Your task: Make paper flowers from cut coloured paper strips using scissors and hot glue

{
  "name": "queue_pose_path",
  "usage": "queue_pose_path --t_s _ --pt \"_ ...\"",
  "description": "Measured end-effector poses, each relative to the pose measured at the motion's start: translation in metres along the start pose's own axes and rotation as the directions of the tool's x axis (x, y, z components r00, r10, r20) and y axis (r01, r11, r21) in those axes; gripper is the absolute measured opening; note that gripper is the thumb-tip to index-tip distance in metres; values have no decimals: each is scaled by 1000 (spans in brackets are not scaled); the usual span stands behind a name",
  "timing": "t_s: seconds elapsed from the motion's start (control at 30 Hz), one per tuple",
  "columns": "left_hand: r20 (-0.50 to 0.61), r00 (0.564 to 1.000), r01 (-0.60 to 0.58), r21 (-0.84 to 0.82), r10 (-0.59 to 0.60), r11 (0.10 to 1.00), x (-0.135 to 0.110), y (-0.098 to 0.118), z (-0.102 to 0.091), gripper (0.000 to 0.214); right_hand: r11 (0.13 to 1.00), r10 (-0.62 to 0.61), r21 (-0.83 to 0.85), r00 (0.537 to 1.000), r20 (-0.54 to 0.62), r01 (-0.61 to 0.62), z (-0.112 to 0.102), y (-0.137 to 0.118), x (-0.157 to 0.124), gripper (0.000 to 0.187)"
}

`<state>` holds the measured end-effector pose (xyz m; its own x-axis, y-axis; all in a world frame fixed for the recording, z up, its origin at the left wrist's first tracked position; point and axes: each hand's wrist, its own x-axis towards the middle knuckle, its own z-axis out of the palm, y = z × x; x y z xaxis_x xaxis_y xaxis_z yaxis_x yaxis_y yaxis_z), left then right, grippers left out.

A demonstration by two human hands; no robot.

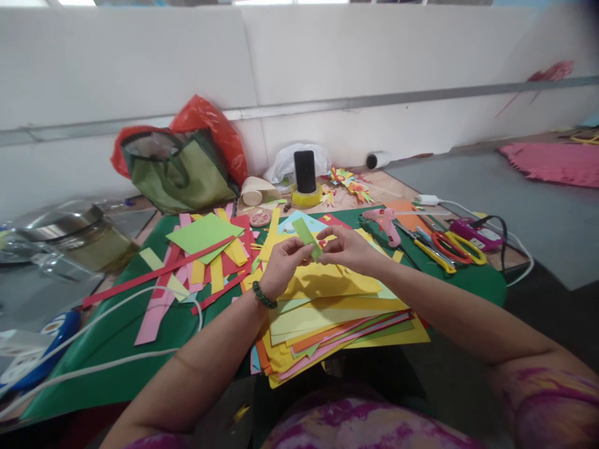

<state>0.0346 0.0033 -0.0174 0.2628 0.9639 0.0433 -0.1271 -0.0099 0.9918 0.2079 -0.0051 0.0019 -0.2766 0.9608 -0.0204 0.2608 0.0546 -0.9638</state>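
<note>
Pinching a green strip (307, 236), left hand (281, 268) and right hand (349, 248) hover over paper stack (337, 312), glue gun (386, 223) beyond.

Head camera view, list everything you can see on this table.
green paper strip: one, light green, pinched between both hands
paper stack: one, mostly yellow, under the hands
loose paper strips: many, red, pink, yellow, left of the stack
table cover: one, dark green, beneath the papers
glue gun: one, pink, right of the hands
scissors: seemingly two pairs, yellow and orange handles, beside the glue gun
phone: one, black, upright on a yellow tape roll, at the back
bag: one, olive, back left
cable: one, white, front left
left hand: one, holding the strip
right hand: one, holding the strip
</note>
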Motion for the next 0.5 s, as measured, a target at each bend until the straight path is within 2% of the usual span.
queue_pose_path --t_s 0.13,0.3,0.5 --pt "9 1000 18 3 -18 1000 0 0 1 38 999 -43 -12 999 -21 42 0 4 1 40" --pt "23 1000 11 8 -11 1000 -1 -1 0 37 996 -40 -81 999 -2 40 -2 -2 -3 37" --pt "99 991 82 81 -90 993 -1 2 -3 37 979 -33 -200 998 50 43 -3 -12 -7 31"
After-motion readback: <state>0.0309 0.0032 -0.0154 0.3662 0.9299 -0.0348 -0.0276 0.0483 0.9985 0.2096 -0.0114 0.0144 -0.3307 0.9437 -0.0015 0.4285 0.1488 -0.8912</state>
